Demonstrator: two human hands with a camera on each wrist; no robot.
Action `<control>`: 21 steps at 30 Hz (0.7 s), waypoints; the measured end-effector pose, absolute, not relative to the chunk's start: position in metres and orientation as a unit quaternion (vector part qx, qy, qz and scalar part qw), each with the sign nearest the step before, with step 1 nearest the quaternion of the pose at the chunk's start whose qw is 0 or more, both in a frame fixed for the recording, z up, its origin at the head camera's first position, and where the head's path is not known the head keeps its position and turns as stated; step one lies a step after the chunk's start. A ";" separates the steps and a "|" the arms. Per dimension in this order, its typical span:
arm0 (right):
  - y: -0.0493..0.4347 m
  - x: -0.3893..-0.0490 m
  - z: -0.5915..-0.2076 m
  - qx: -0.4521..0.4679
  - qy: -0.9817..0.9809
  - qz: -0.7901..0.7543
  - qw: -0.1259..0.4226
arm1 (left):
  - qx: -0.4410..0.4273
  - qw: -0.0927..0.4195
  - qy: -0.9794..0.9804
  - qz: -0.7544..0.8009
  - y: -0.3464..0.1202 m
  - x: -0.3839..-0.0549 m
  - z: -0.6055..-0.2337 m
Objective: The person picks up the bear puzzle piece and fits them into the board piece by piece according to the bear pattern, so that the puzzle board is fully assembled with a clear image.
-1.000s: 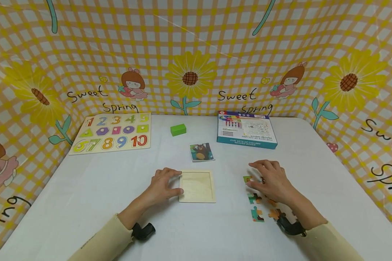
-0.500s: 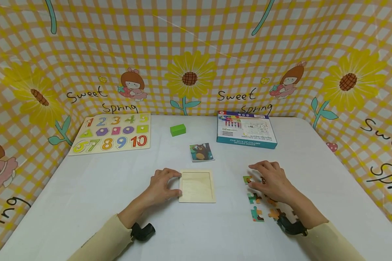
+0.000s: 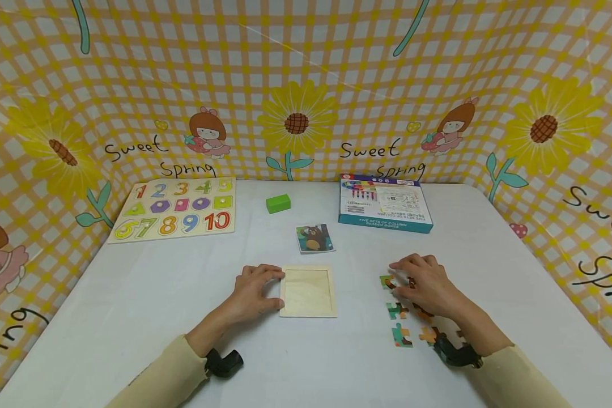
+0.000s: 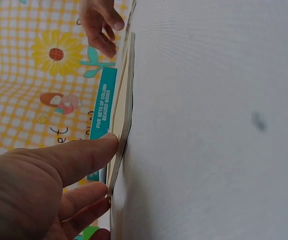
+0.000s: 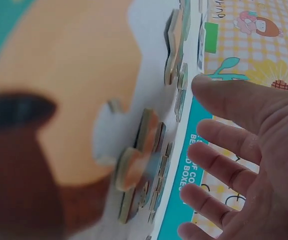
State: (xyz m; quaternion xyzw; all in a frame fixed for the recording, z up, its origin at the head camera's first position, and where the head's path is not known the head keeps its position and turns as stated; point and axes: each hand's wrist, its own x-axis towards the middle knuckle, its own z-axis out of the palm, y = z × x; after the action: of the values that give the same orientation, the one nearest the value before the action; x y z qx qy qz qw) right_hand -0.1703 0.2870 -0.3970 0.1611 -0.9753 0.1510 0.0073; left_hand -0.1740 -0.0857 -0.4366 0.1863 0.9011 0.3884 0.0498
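My left hand is at the left side of a shallow square wooden puzzle tray, which lies flat on the table. In the left wrist view the thumb tip touches the tray's edge, with the other fingers by its far corner. My right hand hovers over loose jigsaw pieces, fingers loosely bent and apart, holding nothing. A teal-and-brown piece and a green-edged piece show to its left; several others are partly hidden beneath the hand and wrist. The right wrist view shows pieces lying flat below the spread fingers.
A bear picture card lies behind the tray. Farther back are a green block, a number-and-shape board at left and a teal-sided flat box at right. Checked cloth walls surround the white table.
The left thumb has drawn back slightly along the tray's edge. My right hand has shifted a little toward me above the pieces. The tray and pieces stay where they were.
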 end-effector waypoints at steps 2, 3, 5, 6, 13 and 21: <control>0.287 -0.171 -0.397 0.162 -0.976 0.147 0.005 | 0.185 0.049 0.902 0.387 -0.086 -0.174 -0.436; 0.287 -0.171 -0.397 0.162 -0.976 0.146 0.004 | 0.185 0.048 0.903 0.386 -0.085 -0.174 -0.436; 0.287 -0.172 -0.397 0.162 -0.976 0.143 0.003 | 0.184 0.048 0.903 0.385 -0.085 -0.174 -0.437; 0.287 -0.172 -0.397 0.162 -0.976 0.142 0.002 | 0.185 0.049 0.903 0.384 -0.085 -0.174 -0.437; 0.287 -0.173 -0.400 0.166 -0.977 0.137 0.002 | 0.180 0.048 0.903 0.387 -0.084 -0.174 -0.436; 0.288 -0.175 -0.403 0.166 -0.977 0.132 0.006 | 0.179 0.043 0.907 0.379 -0.084 -0.173 -0.437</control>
State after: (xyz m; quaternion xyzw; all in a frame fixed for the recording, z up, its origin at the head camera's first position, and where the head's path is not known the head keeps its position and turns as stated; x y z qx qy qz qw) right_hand -0.1747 0.2877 -0.4028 0.1664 -0.9771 0.1322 0.0061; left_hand -0.1729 -0.0844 -0.4370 0.1790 0.9067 0.3794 0.0427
